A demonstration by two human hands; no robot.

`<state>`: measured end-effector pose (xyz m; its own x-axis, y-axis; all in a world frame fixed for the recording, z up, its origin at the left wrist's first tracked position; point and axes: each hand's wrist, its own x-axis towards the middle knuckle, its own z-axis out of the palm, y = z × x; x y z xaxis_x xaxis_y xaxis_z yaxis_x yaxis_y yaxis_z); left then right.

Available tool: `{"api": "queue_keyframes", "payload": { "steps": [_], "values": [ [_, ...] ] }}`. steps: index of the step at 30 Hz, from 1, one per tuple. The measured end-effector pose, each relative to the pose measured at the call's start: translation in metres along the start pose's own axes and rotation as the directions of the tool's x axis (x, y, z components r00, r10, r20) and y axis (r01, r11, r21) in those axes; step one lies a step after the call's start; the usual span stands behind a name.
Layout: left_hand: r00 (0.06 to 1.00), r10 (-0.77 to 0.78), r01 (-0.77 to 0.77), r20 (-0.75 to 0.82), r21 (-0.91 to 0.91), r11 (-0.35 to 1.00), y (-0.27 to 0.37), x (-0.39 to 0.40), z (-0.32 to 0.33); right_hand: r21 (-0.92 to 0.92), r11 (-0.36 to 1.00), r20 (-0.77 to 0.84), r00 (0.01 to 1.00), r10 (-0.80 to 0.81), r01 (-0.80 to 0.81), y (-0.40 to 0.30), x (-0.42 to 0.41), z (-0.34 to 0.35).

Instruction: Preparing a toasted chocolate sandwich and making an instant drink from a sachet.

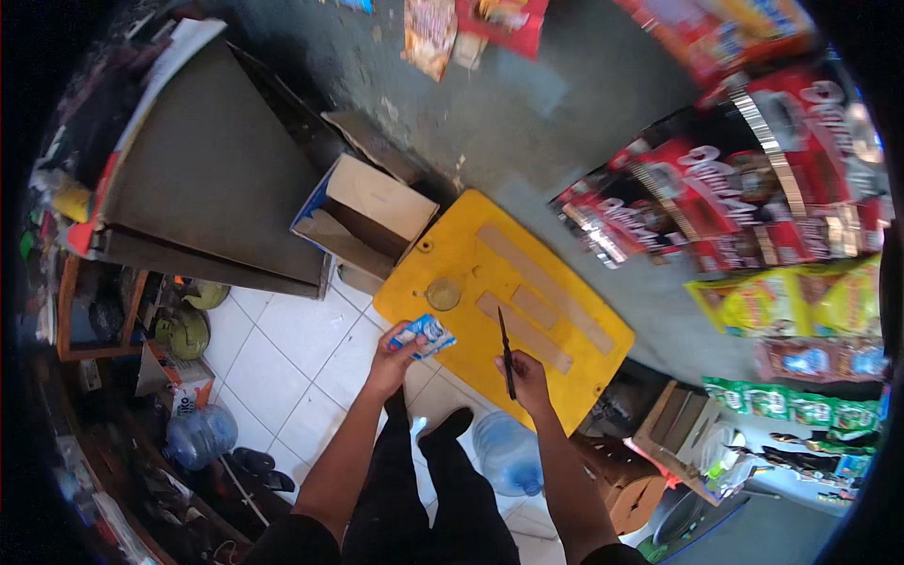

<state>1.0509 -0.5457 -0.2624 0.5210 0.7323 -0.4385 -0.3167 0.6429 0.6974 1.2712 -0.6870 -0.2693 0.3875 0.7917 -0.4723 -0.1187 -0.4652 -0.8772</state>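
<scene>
My left hand (393, 361) holds a small blue and white sachet packet (422, 336) over the near left edge of a yellow table (459, 247). In my right hand (524, 381) is a dark, thin tool (506, 353), its narrow pointed end directed away from me; it looks like scissors with the blades together. A round glass (443, 293) stands on the yellow table beyond the sachet. Flat brown cardboard strips (522, 332) lie on the tabletop, near and beyond the tool.
An open cardboard box (385, 205) stands against the table's far left side. A blue water gallon bottle (507, 452) is on the floor by my legs, another (201, 436) farther left. Strips of coffee sachets (713, 191) hang at the right. A dark cabinet (212, 169) rises at the left.
</scene>
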Motion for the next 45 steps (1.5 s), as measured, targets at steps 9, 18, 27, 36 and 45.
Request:
{"api": "queue_keyframes", "payload": {
  "steps": [9, 18, 27, 36, 45],
  "values": [
    [0.993, 0.077, -0.047, -0.086, 0.310, 0.950, -0.036, 0.087, -0.063, -0.310, 0.947, -0.284, 0.959, -0.004, -0.088, 0.126, 0.058, 0.020],
    [0.994, 0.079, -0.026, -0.076, 0.536, 0.844, -0.032, 0.107, -0.060, -0.560, 0.808, -0.272, 0.962, 0.030, -0.184, 0.138, 0.065, 0.006],
    [0.987, 0.158, -0.038, 0.006, 0.979, 0.201, -0.003, 0.121, -0.015, -0.795, 0.546, -0.239, 0.964, 0.118, -0.264, 0.120, 0.077, -0.001],
    [0.998, -0.014, -0.064, 0.063, 0.959, -0.277, 0.002, 0.146, 0.001, -0.852, 0.489, -0.136, 0.982, 0.131, -0.184, 0.118, 0.088, -0.010],
    [0.949, -0.092, -0.313, 0.302, 0.862, -0.398, -0.001, 0.155, -0.015, -0.671, 0.638, 0.015, 0.867, -0.499, 0.379, 0.008, 0.110, 0.031]
  ]
}}
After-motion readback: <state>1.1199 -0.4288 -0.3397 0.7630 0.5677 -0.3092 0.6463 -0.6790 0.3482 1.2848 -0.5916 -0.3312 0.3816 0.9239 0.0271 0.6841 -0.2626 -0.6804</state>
